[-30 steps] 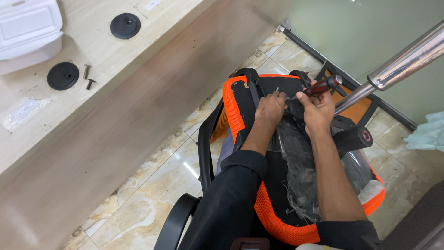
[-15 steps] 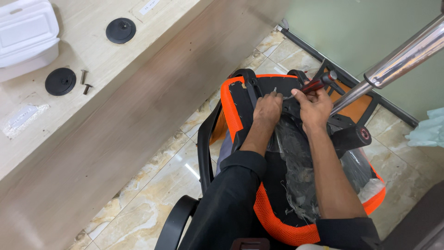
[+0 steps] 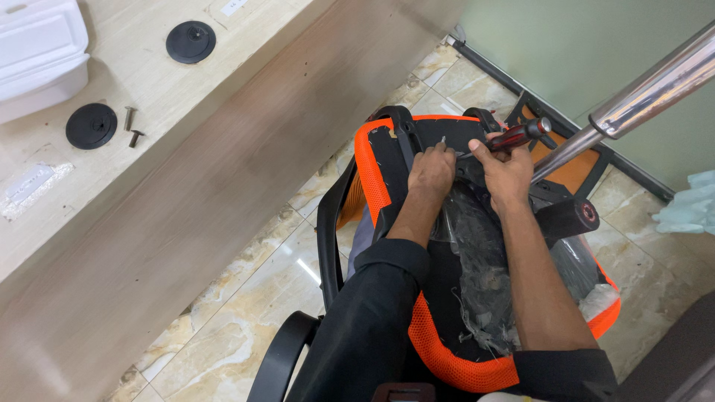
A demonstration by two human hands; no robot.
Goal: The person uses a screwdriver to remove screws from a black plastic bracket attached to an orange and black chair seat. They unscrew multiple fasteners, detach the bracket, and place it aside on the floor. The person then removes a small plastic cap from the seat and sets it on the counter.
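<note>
Gripping the red-and-black screwdriver (image 3: 514, 136) in my right hand (image 3: 505, 173), fingers curled tight round its handle, I hold its tip against the black underside of the upturned orange chair seat (image 3: 387, 175). My left hand (image 3: 430, 171) rests just beside it, fingertips pressed on the plate and pinching a small screw (too tiny to be sure). The chrome chair column (image 3: 640, 97) slants over my right hand. Two loose bolts (image 3: 132, 126) lie on the wooden bench (image 3: 149, 186), between black round caps (image 3: 91, 125).

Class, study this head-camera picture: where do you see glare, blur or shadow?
Head view: glare streaks along the chrome pole and the glossy floor tiles; the wooden bench front is smeared with blur; both hands, left hand and right hand, stay sharp; lighting is soft, shadows faint.
</note>
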